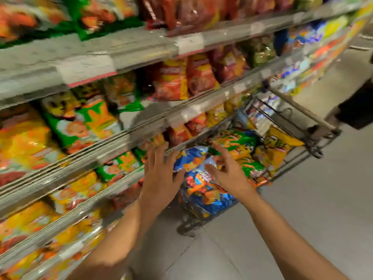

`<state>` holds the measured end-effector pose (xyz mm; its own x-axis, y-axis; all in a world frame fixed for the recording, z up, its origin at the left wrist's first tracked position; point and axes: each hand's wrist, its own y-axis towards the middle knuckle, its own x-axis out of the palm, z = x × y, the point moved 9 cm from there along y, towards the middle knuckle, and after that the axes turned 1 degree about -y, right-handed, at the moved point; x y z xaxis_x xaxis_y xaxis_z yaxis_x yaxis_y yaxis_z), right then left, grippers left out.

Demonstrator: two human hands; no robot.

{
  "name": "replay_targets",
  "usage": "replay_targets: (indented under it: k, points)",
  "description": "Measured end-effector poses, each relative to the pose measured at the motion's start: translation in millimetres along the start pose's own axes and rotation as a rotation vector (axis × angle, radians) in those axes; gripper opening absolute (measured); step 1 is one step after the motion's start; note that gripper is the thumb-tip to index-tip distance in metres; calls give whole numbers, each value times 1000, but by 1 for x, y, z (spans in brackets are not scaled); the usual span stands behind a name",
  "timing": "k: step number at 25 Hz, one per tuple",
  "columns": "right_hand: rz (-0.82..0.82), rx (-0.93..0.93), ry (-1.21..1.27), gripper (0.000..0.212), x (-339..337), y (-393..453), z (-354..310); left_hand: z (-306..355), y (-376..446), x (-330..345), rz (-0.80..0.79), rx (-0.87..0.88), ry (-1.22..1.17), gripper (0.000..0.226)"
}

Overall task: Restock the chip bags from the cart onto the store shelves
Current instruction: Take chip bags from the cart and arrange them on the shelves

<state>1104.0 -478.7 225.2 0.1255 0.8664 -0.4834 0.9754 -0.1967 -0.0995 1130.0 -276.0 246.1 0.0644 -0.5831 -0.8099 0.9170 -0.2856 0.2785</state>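
Observation:
A wire cart [298,120] stands on the right, close against the shelves [113,142], and holds several chip bags. A blue bag [203,190] lies at its near end, a green bag [240,150] behind it and a yellow bag [280,148] further back. My left hand [159,174] is stretched out with straight fingers just left of the blue bag, holding nothing. My right hand [228,168] hovers over the blue and green bags with loosely spread fingers, also holding nothing. The picture is blurred by motion.
The shelves run diagonally across the left, packed with green, yellow and red chip bags. A gap [131,114] shows on the middle shelf between green and red bags. Grey tiled floor [262,239] lies to the right. A dark object [357,110] stands beyond the cart.

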Motion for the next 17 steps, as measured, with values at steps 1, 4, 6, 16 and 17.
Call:
replay_targets:
  k: [1, 4, 6, 16, 17]
  points:
    - [38, 55, 1, 62, -18, 0, 23, 7, 11, 19, -34, 30, -2, 52]
    - [146, 211, 31, 47, -57, -5, 88, 4, 45, 77, -184, 11, -17, 53]
    - [186, 313, 49, 44, -68, -8, 124, -8, 66, 112, -268, -7, 3, 54]
    - [331, 704, 33, 66, -97, 17, 202, -9, 181, 252, -587, 37, -115, 65]
    - [335, 747, 60, 68, -97, 19, 207, -18, 185, 262, -617, 23, -87, 68]
